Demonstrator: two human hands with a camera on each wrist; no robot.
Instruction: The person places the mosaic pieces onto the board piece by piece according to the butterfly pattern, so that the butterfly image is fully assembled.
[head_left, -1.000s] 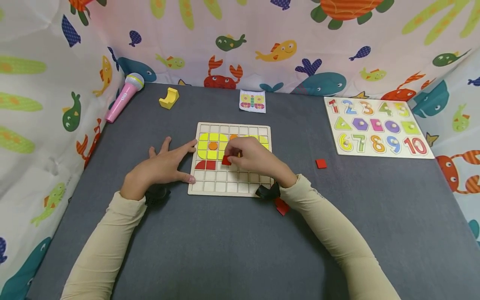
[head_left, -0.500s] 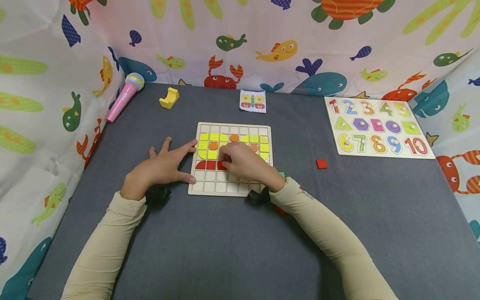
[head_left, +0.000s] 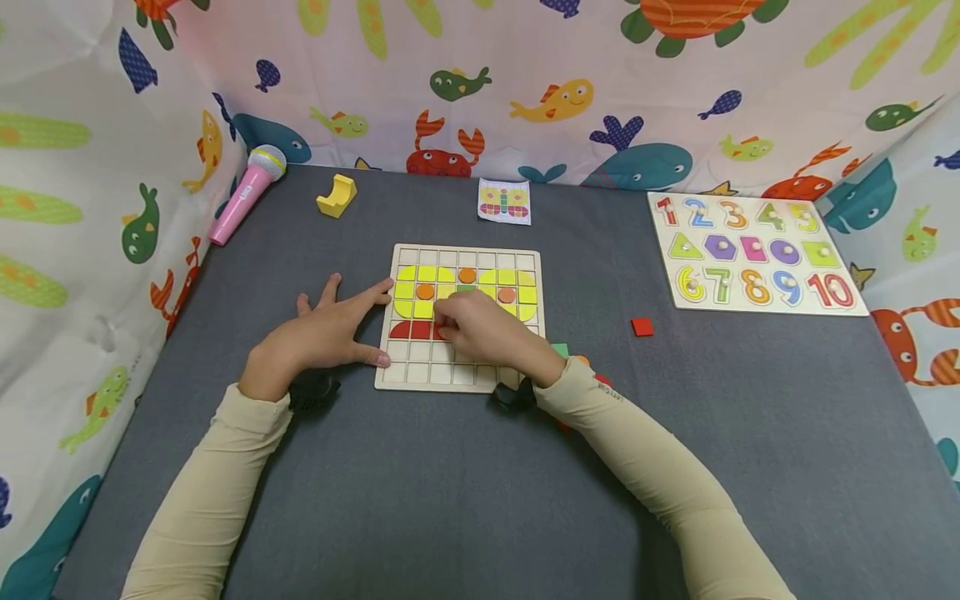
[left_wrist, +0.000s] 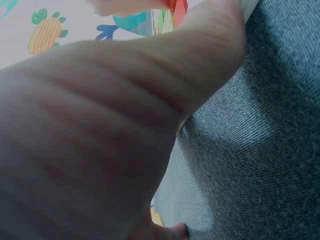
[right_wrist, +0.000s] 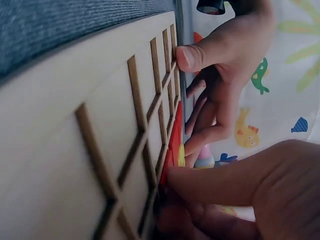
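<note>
A wooden grid board [head_left: 420, 373] lies on the grey table. Yellow pieces [head_left: 426, 309], orange discs [head_left: 425, 292] and a green tile [head_left: 467, 288] fill cells in its upper rows, with red pieces [head_left: 411, 330] in a row below them. My right hand [head_left: 491, 329] pinches a red square tile [right_wrist: 166, 172] down at that red row, its fingers covering much of it. Spread wide, my left hand [head_left: 318, 333] rests at the board's left edge, with thumb and a fingertip touching the frame.
One loose red tile [head_left: 642, 327] lies right of the board. A green piece [head_left: 560, 348] and other pieces peek out beside my right wrist. Farther back are a pink microphone [head_left: 247, 196], yellow arched block [head_left: 337, 196], butterfly picture card [head_left: 504, 202] and number puzzle [head_left: 757, 311].
My right hand has moved left and slightly down with the red square tile, bringing it beside the other red pieces in the row. The left hand has stayed put.
</note>
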